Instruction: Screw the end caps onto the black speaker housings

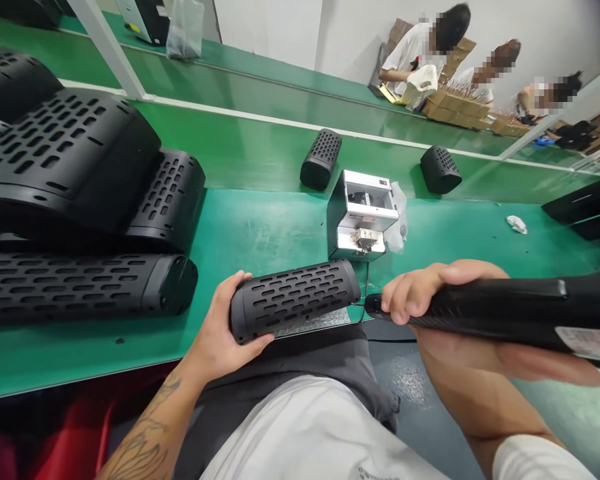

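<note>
My left hand (225, 327) is wrapped around the left end of a black perforated housing (295, 297), thumb below and fingers behind. The housing lies tilted at the table's front edge, its right end raised a little. My right hand (425, 293) grips a black electric screwdriver (505, 303), held level with its tip pointing left. The screwdriver's thin bit reaches the right end face of the housing; whether it sits in a screw cannot be told. Just behind them stands a silver and black screw feeder (363, 217).
Large black perforated housings (70, 147) are piled at the left. Two smaller housings, one behind the feeder (323, 160) and one farther right (440, 170), rest on the green table (260, 220). A crumpled white scrap (517, 224) lies right. Several people work beyond.
</note>
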Demonstrator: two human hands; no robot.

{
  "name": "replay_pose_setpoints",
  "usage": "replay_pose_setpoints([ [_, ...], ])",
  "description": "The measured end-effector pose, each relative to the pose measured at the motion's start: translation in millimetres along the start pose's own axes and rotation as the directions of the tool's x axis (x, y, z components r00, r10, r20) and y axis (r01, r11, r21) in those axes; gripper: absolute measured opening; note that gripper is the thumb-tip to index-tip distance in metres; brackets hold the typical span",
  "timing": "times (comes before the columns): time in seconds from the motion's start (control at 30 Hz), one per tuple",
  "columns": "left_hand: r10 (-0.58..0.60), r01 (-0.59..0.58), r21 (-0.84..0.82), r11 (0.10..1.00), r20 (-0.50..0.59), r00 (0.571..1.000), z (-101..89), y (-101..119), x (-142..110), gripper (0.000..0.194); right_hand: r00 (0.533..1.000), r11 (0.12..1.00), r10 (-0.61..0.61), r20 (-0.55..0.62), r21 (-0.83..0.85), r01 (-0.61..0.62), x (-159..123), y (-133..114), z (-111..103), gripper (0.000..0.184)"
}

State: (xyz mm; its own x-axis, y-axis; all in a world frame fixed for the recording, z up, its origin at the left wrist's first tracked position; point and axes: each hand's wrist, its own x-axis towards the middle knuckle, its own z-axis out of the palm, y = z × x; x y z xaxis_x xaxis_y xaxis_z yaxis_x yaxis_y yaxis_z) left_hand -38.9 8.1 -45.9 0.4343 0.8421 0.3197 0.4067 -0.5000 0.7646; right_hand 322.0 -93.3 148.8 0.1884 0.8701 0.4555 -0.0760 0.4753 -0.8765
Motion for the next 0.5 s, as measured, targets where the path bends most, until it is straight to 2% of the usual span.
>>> replay_pose_setpoints([
  [0.2,0.025,-0.025,0.013,1.000,-0.012,1.000,0.0,2.2,1.3,0.116,0.998,0.998,-0.054,0.032,0.028,0.053,12.8,25.6,0.4,0.055],
  [0.4,0.023,-0.023,0.000,1.000,0.001,1.000,-0.5,3.3,2.3,0.113,0.995,0.995,-0.094,0.018,-0.027,0.095,18.5,31.5,7.2,0.069],
  [0.5,0.020,-0.020,-0.013,1.000,-0.001,1.000,-0.9,4.8,3.4,0.113,0.995,0.995,-0.098,0.010,-0.024,0.099,9.9,31.1,6.7,0.064],
])
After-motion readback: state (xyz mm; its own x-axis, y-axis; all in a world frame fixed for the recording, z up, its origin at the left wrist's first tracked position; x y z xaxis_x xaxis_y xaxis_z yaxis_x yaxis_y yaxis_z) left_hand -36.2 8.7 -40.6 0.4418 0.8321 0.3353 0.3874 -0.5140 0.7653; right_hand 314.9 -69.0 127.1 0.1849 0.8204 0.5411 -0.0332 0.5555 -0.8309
